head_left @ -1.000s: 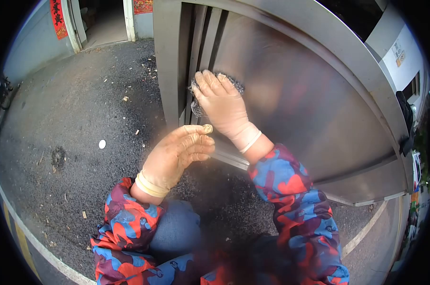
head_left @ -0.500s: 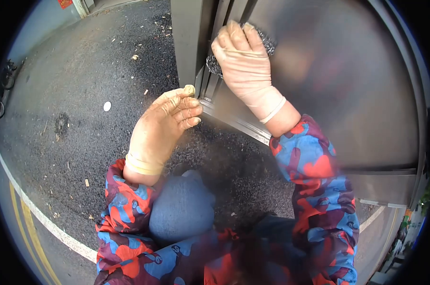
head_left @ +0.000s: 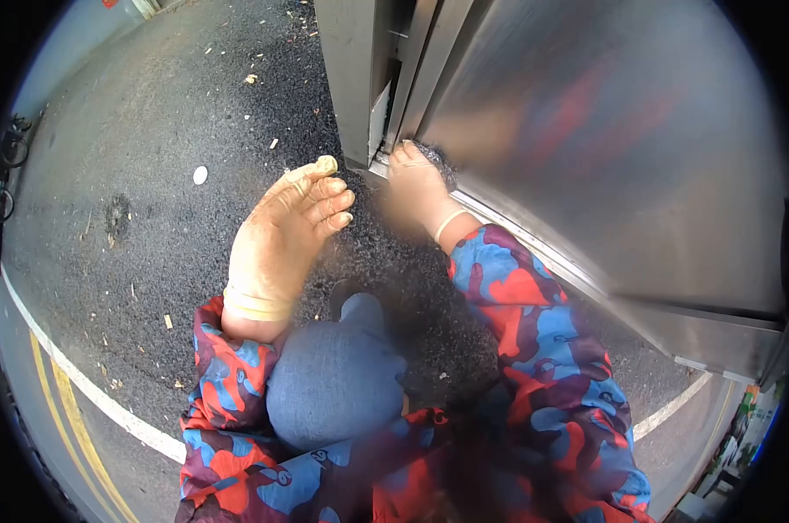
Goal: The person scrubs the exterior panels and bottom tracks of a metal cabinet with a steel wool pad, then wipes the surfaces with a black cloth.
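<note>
My right hand (head_left: 418,187), in a thin pale glove, presses a dark steel wool scourer (head_left: 441,163) against the lower corner of a brushed-metal door panel (head_left: 621,166), beside its frame. Most of the scourer is hidden by the fingers. To the left, my left hand (head_left: 277,228) hovers over the asphalt in a similar yellowish glove. Its fingers are loosely bent and apart, with nothing between them. The metal post (head_left: 346,83) stands just beyond the left fingertips, not touched.
My bent knee (head_left: 329,383) in blue trousers is below the left hand. Dark asphalt (head_left: 194,253) with small litter and a white round spot (head_left: 200,175) spreads to the left. Painted white line (head_left: 107,408) crosses the lower left. Parked bicycles stand at the far left edge.
My right hand has slid the scourer down the panel's edge to its bottom corner. My left hand has shifted slightly left and stays open. The view has tilted a little.
</note>
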Demonstrator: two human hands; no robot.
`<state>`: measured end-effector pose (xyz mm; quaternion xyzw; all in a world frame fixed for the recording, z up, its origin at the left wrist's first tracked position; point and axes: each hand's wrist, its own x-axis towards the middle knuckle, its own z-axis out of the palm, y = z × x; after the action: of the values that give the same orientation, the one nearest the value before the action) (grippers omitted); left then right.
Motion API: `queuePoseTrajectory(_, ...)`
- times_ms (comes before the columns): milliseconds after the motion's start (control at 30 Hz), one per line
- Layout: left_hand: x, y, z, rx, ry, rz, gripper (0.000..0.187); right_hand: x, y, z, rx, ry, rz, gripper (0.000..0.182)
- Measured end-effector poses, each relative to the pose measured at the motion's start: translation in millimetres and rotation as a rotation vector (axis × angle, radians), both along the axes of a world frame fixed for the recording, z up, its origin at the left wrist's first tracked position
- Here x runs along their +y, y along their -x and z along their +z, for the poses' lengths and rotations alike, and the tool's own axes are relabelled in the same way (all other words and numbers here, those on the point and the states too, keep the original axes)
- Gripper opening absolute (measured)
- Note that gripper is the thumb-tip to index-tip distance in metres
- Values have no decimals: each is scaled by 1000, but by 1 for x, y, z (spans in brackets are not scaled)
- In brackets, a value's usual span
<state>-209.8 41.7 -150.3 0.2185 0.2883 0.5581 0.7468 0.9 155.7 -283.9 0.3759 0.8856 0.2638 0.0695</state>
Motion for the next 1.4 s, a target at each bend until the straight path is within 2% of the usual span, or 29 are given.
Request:
queuePoseTrajectory(33,1,0,2,-3,-6,5,37,-4,2,11,-19,170,4,30)
queuePoseTrajectory(100,0,-3,0,-14,-4,-9,37,-13,-22,-4,167,101,109,24)
queuePoseTrajectory(167,3,-3,0,-26,6,-33,37,-32,-58,-10,244,16,90,25)
queuePoseTrajectory(300,4,1,-6,-107,-19,-70,37,-79,-128,-12,314,95,-96,31)
queuePoseTrajectory(400,8,1,-13,-85,-23,-56,38,-100,-153,-24,361,54,-203,30)
queuePoseTrajectory(500,11,-5,-19,-85,-32,-80,38,-97,-123,-16,446,68,-258,28)
queuePoseTrajectory(600,7,-11,-3,-37,-32,-81,40,-72,-67,-3,543,58,-185,21)
queuePoseTrajectory(633,7,-12,-3,-30,-22,-89,40,-57,-44,-1,610,115,-138,20)
queuePoseTrajectory(733,7,-13,-2,-37,-56,-130,41,-17,23,-2,817,81,9,17)
queuePoseTrajectory(767,6,-11,0,-31,-37,-127,41,-11,36,-1,751,289,-156,23)
queuePoseTrajectory(833,6,-11,-1,-23,-6,-125,41,-9,39,-16,748,193,-188,20)
queuePoseTrajectory(900,5,-11,-1,-9,-3,-111,40,-27,13,-15,671,92,-107,23)
queuePoseTrajectory(933,4,-9,0,-4,-2,-107,40,-36,-7,-17,621,153,-131,27)
queuePoseTrajectory(1100,2,-8,-1,10,-23,-81,39,-86,-89,-12,578,142,-252,36)
queuePoseTrajectory(1233,4,-11,1,8,-52,-117,38,-78,-64,-15,633,173,-318,37)
queuePoseTrajectory(1267,5,-13,1,20,-50,-125,38,-67,-43,-17,663,118,-285,30)
queuePoseTrajectory(1400,5,-20,-1,32,-38,-170,39,-17,43,-18,711,145,-260,23)
